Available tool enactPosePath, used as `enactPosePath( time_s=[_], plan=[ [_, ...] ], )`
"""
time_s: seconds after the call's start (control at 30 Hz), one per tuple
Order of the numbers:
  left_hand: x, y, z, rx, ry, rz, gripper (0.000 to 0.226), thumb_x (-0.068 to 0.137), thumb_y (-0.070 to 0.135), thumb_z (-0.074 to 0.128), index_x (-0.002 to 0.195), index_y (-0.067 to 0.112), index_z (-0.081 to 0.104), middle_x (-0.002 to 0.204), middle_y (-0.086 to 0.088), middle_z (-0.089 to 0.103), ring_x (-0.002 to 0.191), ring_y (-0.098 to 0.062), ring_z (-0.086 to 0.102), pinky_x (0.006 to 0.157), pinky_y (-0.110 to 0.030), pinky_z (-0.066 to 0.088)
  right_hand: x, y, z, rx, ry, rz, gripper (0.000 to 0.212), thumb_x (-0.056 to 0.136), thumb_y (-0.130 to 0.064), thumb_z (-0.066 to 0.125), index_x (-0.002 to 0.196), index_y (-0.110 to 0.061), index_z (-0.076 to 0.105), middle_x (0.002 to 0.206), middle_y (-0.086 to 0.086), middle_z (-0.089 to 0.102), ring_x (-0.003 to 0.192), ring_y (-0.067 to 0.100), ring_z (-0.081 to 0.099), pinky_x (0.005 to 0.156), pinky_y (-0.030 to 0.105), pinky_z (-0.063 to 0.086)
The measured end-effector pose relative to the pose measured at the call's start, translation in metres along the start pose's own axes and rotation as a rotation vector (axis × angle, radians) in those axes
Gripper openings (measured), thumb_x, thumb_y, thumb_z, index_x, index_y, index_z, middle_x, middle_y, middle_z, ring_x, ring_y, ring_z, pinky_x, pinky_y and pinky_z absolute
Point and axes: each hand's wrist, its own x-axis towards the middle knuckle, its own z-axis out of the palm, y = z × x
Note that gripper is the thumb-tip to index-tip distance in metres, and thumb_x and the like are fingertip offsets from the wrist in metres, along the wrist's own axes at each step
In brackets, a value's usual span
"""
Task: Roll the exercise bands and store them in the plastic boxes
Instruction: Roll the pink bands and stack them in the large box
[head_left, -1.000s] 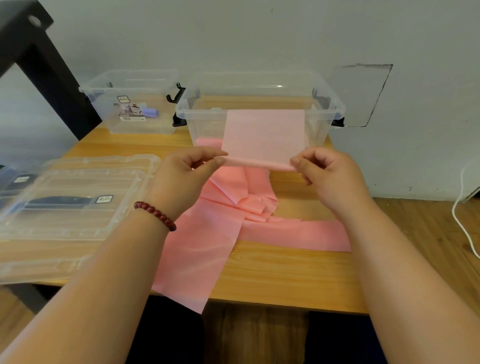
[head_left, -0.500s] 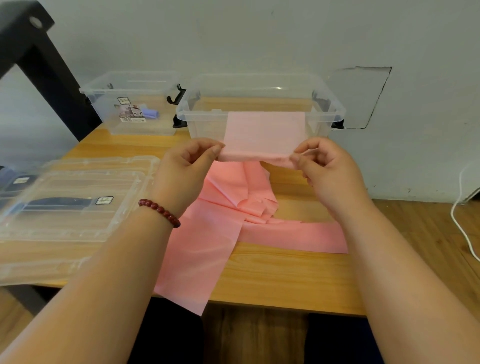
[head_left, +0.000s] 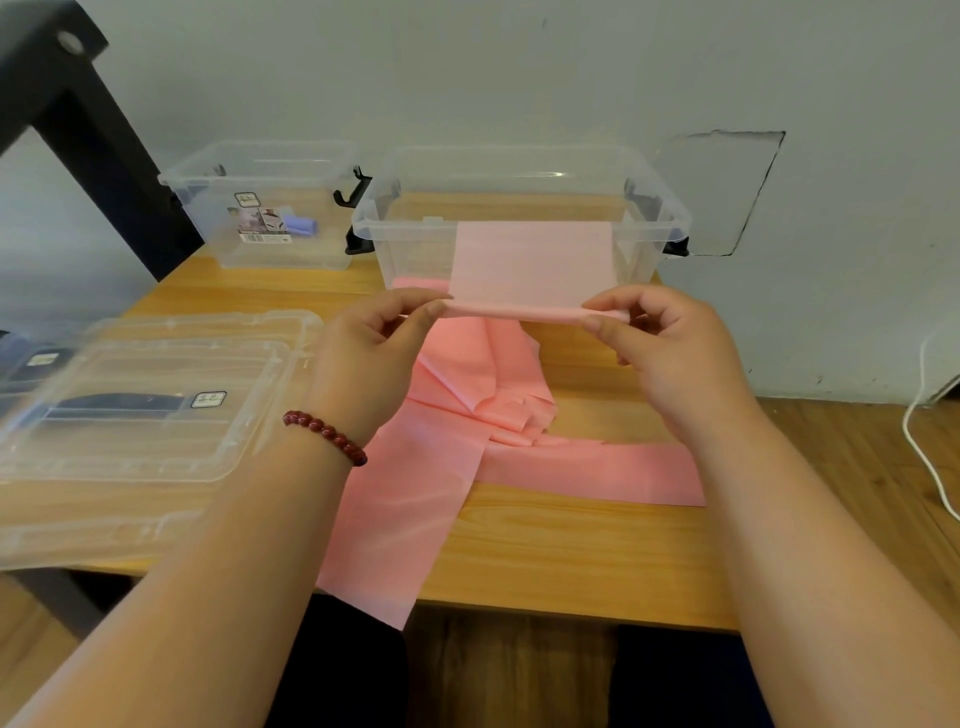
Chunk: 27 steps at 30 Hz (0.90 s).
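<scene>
My left hand (head_left: 376, 343) and right hand (head_left: 660, 343) pinch the pink band (head_left: 530, 270) between them, just near the clear box (head_left: 519, 208).

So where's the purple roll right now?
In the head view, the purple roll lies inside the smaller clear box at the table's back left, next to its label, left of the bigger open box.

2 plastic boxes (head_left: 208, 244) (head_left: 405, 231), 2 lids (head_left: 156, 364) (head_left: 78, 540), 1 pink band (head_left: 415, 493).
</scene>
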Motion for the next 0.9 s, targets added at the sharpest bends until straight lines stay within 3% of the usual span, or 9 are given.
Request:
enactPosePath(
  time_s=[0.1,0.23,0.33,0.4,0.47,0.53,0.63,0.77,0.9],
  plan=[
    [-0.002,0.003,0.004,-0.062,0.016,-0.005,0.017,0.097,0.021,0.056,0.103,0.022,0.072,0.056,0.019,0.051,0.055,0.0,0.046,0.055,-0.01,0.037,-0.001,0.0,0.001,0.005,0.003,-0.015,0.012,0.085,-0.021,0.072,0.083,-0.033,0.07,0.061,-0.025,0.058,0.06,-0.001,0.049,0.063,0.015,0.041],
    [-0.005,0.007,0.009,-0.163,0.004,-0.034,0.019,0.087,0.017,0.07,0.106,0.017,0.071,0.07,0.015,0.059,0.059,0.002,0.052,0.061,-0.01,0.043,-0.002,-0.001,0.002,0.035,0.035,-0.016,0.012,0.085,-0.02,0.071,0.08,-0.031,0.069,0.059,-0.022,0.057,0.058,0.001,0.048,0.059,0.014,0.042],
    [-0.007,0.005,0.011,-0.15,0.049,-0.048,0.021,0.087,0.017,0.07,0.107,0.015,0.073,0.064,0.018,0.06,0.056,0.005,0.051,0.06,-0.008,0.042,-0.002,0.0,0.001,0.04,0.046,-0.004,0.012,0.085,-0.019,0.071,0.081,-0.03,0.068,0.063,-0.019,0.059,0.059,0.003,0.048,0.06,0.015,0.042],
    [-0.009,0.005,0.012,-0.136,0.08,-0.04,0.021,0.088,0.019,0.068,0.109,0.016,0.073,0.06,0.02,0.061,0.055,0.004,0.051,0.059,-0.008,0.042,-0.001,0.001,0.001,0.044,0.037,0.001,0.016,0.085,-0.016,0.071,0.082,-0.03,0.064,0.071,-0.014,0.061,0.059,0.004,0.049,0.062,0.018,0.043],
    [-0.011,0.006,0.013,-0.1,0.081,-0.011,0.023,0.09,0.02,0.066,0.112,0.019,0.072,0.07,0.013,0.065,0.058,0.0,0.053,0.061,-0.008,0.044,-0.001,0.0,0.001,0.08,0.032,0.015,0.022,0.085,-0.009,0.071,0.083,-0.029,0.062,0.078,-0.006,0.063,0.059,0.004,0.051,0.061,0.019,0.044],
    [-0.012,0.005,0.013,-0.06,0.059,0.023,0.023,0.092,0.02,0.063,0.115,0.022,0.069,0.08,0.006,0.068,0.064,-0.002,0.056,0.064,-0.008,0.046,0.0,-0.001,0.001,0.106,0.032,0.031,0.026,0.084,-0.005,0.07,0.086,-0.03,0.064,0.081,-0.008,0.063,0.061,0.003,0.053,0.062,0.016,0.046],
    [-0.013,0.003,0.014,-0.031,0.055,0.048,0.022,0.094,0.019,0.061,0.114,0.025,0.067,0.081,0.011,0.067,0.065,0.005,0.059,0.066,-0.008,0.046,0.0,-0.002,0.001,0.119,0.042,0.036,0.029,0.083,-0.004,0.071,0.088,-0.033,0.067,0.081,-0.014,0.064,0.072,0.004,0.059,0.068,0.012,0.047],
    [-0.012,0.0,0.016,-0.089,0.057,-0.018,0.015,0.093,0.018,0.061,0.103,0.024,0.07,0.068,0.017,0.062,0.06,0.004,0.057,0.061,-0.01,0.045,0.0,0.0,0.001,0.078,0.06,0.031,0.021,0.086,-0.013,0.07,0.084,-0.034,0.069,0.071,-0.015,0.064,0.066,0.005,0.06,0.07,0.019,0.051],
    [-0.011,0.002,0.015,-0.229,-0.011,-0.041,0.028,0.085,0.008,0.07,0.105,0.026,0.061,0.085,0.0,0.061,0.063,-0.004,0.055,0.065,-0.015,0.048,0.0,0.0,0.003,0.078,0.055,0.047,0.02,0.088,-0.014,0.068,0.085,-0.034,0.068,0.076,-0.011,0.066,0.068,0.005,0.062,0.076,0.026,0.055]
  ],
)
